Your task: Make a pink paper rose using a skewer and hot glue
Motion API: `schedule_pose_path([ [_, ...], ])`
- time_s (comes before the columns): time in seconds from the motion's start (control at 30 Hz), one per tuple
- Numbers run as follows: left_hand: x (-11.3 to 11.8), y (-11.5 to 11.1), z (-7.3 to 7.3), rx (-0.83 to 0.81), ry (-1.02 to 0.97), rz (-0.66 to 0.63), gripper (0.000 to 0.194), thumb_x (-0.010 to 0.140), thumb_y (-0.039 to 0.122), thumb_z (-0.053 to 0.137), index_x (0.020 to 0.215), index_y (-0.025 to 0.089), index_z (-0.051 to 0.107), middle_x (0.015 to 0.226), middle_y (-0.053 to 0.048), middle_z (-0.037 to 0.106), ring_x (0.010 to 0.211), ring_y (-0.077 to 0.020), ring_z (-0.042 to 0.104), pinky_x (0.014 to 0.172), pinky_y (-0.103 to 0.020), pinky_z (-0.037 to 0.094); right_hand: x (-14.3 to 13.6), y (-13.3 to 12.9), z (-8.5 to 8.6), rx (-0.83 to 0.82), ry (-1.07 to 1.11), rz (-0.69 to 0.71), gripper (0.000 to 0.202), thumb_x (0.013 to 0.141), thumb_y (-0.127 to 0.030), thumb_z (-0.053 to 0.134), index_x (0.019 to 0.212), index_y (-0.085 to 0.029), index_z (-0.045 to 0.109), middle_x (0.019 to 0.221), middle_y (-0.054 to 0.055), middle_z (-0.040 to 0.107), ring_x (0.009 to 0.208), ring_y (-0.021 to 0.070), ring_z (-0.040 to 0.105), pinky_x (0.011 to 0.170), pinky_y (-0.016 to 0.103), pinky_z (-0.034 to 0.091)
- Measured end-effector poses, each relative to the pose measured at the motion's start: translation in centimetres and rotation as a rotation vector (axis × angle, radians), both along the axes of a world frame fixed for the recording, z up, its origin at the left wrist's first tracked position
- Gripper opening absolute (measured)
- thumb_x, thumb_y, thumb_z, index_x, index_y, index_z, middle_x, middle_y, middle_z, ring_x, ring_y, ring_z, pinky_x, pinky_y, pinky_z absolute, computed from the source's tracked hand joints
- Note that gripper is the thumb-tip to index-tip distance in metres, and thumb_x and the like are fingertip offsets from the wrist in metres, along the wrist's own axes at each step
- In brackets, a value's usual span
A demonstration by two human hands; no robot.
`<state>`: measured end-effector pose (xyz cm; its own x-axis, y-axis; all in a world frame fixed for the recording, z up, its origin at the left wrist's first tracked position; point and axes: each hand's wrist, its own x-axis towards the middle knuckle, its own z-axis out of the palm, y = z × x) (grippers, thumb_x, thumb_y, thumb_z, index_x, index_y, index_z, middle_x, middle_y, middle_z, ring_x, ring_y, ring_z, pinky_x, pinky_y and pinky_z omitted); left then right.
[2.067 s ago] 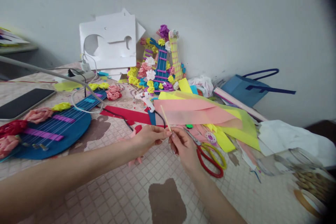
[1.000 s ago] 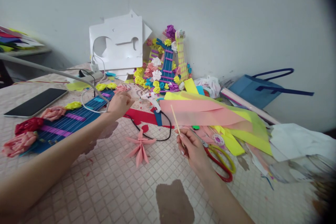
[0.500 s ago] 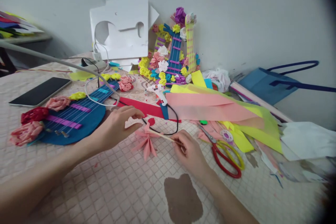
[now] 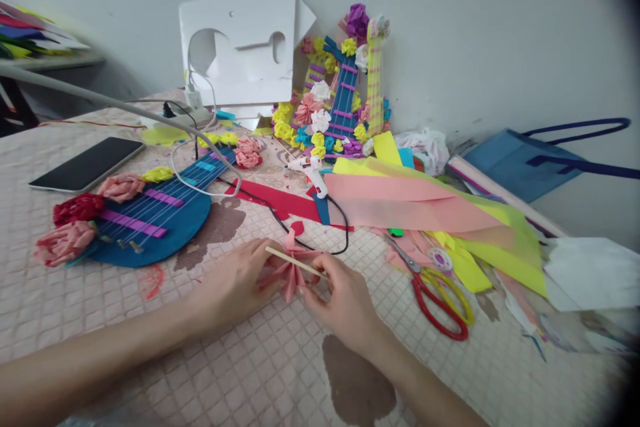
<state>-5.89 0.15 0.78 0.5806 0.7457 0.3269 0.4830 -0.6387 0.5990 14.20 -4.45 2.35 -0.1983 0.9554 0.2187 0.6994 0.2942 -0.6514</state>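
My left hand [image 4: 235,283] has its fingers closed on the left petals of a pink folded-paper flower [image 4: 290,288], low over the tablecloth. My right hand [image 4: 347,300] grips a thin pale wooden stick [image 4: 287,258], which slants across above the flower with its free end to the upper left. The fingertips of that hand also come against the flower's right side; whether they pinch a petal I cannot tell. Behind the hands stands a white glue gun [image 4: 311,173] with a black cord. A blue paper guitar [image 4: 170,230] with crepe roses lies left of them.
Red-and-yellow-handled scissors [image 4: 430,293] lie to the right, near pink and yellow crepe sheets [image 4: 410,203]. A phone [image 4: 87,163] and a power strip [image 4: 175,117] are at the left. A white cable [image 4: 120,103] hangs across the left side. Decorated guitars [image 4: 345,93] lean on the wall.
My left hand has come down and right from above the flower and closed on its petals. The right hand, still with the stick, has moved in against the flower. The view has shifted slightly.
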Motion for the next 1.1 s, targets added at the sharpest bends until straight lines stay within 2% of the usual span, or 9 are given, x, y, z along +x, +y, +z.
schedule_pose_path([
  [0.1,0.2,-0.1,-0.5,-0.05,0.049,0.035,0.013,0.083,0.018,0.052,0.096,0.021,0.053,0.083,-0.002,0.061,0.072,-0.0158,0.059,0.064,-0.028,0.045,-0.4,0.2,0.0,0.008,0.021,-0.021,0.007,0.078,-0.017,0.053,0.083,-0.021,0.053,0.085,0.0,0.062,0.064,0.0118,0.053,0.058,0.023,0.038],
  [0.27,0.6,-0.1,-0.7,-0.11,0.04,0.059,0.008,0.084,0.016,0.051,0.091,0.019,0.052,0.075,0.002,0.059,0.06,-0.0116,0.054,0.056,-0.024,0.04,-1.1,0.6,-0.2,0.009,-0.021,-0.013,0.013,0.076,-0.014,0.052,0.08,-0.022,0.061,0.069,-0.002,0.058,0.058,0.0124,0.049,0.056,0.024,0.035],
  [0.4,0.8,0.0,-0.5,-0.107,0.011,0.053,0.005,0.083,0.015,0.05,0.084,0.019,0.049,0.069,0.003,0.057,0.054,-0.0103,0.051,0.052,-0.023,0.037,-1.4,0.9,-1.1,0.052,-0.071,-0.091,0.025,0.073,-0.014,0.053,0.094,-0.023,0.064,0.071,-0.001,0.06,0.059,0.0139,0.052,0.057,0.025,0.036],
  [0.47,0.7,0.0,-0.5,-0.116,0.007,0.048,0.006,0.083,0.014,0.049,0.083,0.02,0.048,0.069,0.003,0.057,0.054,-0.0101,0.05,0.051,-0.022,0.036,-1.4,1.0,-1.4,0.069,-0.106,-0.127,0.027,0.072,-0.014,0.054,0.096,-0.023,0.064,0.073,0.0,0.061,0.061,0.0149,0.054,0.057,0.025,0.036],
  [0.6,0.7,0.1,-0.8,-0.117,-0.003,0.052,0.006,0.083,0.014,0.049,0.084,0.02,0.048,0.07,0.003,0.058,0.057,-0.0108,0.052,0.052,-0.022,0.037,-1.5,1.1,-1.6,0.102,-0.153,-0.157,0.018,0.074,-0.016,0.056,0.089,-0.023,0.063,0.076,0.0,0.064,0.062,0.0155,0.057,0.056,0.025,0.035],
  [0.87,0.7,0.2,-1.0,-0.123,-0.037,0.052,0.005,0.082,0.014,0.05,0.082,0.019,0.051,0.069,0.001,0.059,0.057,-0.0121,0.053,0.051,-0.024,0.039,-1.8,1.4,-1.7,0.098,-0.264,-0.15,0.019,0.081,-0.018,0.056,0.099,-0.023,0.061,0.089,0.002,0.068,0.077,0.0194,0.064,0.06,0.027,0.037],
  [0.97,0.7,0.2,-0.9,-0.123,-0.04,0.052,0.005,0.082,0.014,0.05,0.083,0.019,0.051,0.071,0.0,0.06,0.059,-0.0129,0.054,0.053,-0.025,0.04,-1.8,1.5,-1.8,0.102,-0.321,-0.14,0.016,0.085,-0.018,0.053,0.098,-0.022,0.061,0.087,0.003,0.068,0.075,0.0193,0.064,0.058,0.027,0.036],
  [1.1,0.8,0.2,-0.8,-0.13,-0.029,0.047,0.005,0.083,0.015,0.048,0.084,0.02,0.049,0.07,0.001,0.057,0.06,-0.013,0.053,0.053,-0.024,0.038,-1.7,1.6,-1.5,0.126,-0.288,-0.152,0.011,0.086,-0.019,0.05,0.088,-0.021,0.06,0.076,0.002,0.066,0.064,0.0164,0.06,0.055,0.025,0.033],
])
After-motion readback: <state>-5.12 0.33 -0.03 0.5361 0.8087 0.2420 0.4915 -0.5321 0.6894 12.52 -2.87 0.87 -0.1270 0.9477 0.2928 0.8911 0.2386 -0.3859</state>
